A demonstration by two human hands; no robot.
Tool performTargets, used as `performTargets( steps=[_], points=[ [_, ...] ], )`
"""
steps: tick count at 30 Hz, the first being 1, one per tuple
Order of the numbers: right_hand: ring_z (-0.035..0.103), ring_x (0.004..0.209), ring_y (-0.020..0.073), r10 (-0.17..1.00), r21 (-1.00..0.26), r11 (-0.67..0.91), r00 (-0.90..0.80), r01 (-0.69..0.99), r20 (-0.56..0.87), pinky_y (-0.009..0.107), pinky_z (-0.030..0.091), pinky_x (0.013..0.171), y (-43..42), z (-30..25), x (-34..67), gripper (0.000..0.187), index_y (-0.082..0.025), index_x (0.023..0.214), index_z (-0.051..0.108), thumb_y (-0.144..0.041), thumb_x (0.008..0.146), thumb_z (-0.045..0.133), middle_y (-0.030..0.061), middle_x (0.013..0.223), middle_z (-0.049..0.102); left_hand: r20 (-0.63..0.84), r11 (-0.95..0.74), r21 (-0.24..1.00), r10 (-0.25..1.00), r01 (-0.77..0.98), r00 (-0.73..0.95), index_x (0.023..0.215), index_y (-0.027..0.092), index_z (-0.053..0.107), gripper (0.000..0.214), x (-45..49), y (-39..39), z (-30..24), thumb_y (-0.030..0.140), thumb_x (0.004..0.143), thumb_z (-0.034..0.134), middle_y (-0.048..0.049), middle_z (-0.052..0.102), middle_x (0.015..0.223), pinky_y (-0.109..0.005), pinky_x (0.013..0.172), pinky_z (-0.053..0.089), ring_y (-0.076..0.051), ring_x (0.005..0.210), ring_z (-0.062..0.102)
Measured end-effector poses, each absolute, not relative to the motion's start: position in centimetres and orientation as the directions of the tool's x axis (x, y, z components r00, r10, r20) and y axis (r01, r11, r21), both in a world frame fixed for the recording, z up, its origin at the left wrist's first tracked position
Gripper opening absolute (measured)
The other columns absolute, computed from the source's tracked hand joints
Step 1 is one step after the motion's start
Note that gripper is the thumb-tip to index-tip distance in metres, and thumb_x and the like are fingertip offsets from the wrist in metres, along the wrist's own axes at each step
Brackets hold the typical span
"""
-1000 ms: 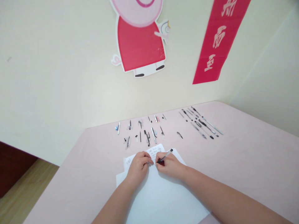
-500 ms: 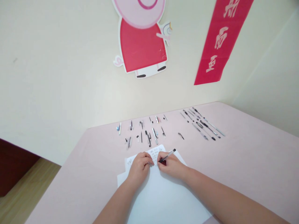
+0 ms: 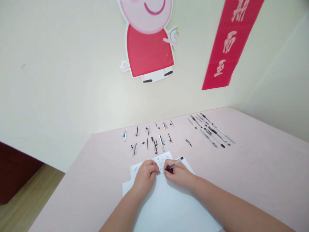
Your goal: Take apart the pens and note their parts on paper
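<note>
My right hand [image 3: 177,174] grips a black pen [image 3: 174,163], tip down on a white sheet of paper [image 3: 166,206] that carries handwriting at its far end. My left hand [image 3: 145,175] rests curled on the same sheet just left of the pen tip, fingers closed, pressing the paper down. Both hands lie close together near the top of the sheet, on a pink table [image 3: 253,167].
Several pen parts [image 3: 154,141] lie in rows beyond the paper. A group of whole pens [image 3: 212,130] lies at the far right. One small dark clip [image 3: 188,142] sits between them. A cartoon pig cutout [image 3: 149,38] and a red banner [image 3: 229,42] hang on the wall.
The view has tilted down and left slightly, so everything sits a little lower in frame. The hands hold the same pose on the paper.
</note>
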State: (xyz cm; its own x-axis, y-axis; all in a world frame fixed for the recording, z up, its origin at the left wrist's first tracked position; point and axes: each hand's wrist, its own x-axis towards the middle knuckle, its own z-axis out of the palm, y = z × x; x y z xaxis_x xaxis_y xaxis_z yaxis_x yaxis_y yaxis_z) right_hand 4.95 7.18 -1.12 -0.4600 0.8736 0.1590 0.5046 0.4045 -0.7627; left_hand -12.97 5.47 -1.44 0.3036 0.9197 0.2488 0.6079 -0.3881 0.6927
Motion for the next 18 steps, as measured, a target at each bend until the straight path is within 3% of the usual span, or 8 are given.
performTargets(
  steps=[18],
  points=[
    [0.052, 0.06, 0.0118, 0.87, -0.74, 0.417, -0.468, 0.528, 0.157, 0.02, 0.038, 0.057, 7.07, -1.12, 4.92, 0.01, -0.019, 0.068, 0.057, -0.012, 0.067, 0.05, -0.0018, 0.063, 0.057, 0.246, -0.387, 0.689, 0.92, 0.613, 0.305, 0.065, 0.02, 0.066, 0.032, -12.96, 5.54, -1.27, -0.001, 0.066, 0.041, -0.0034, 0.062, 0.08, -0.032, 0.079, 0.042, -0.018, 0.083, 0.055]
  ],
)
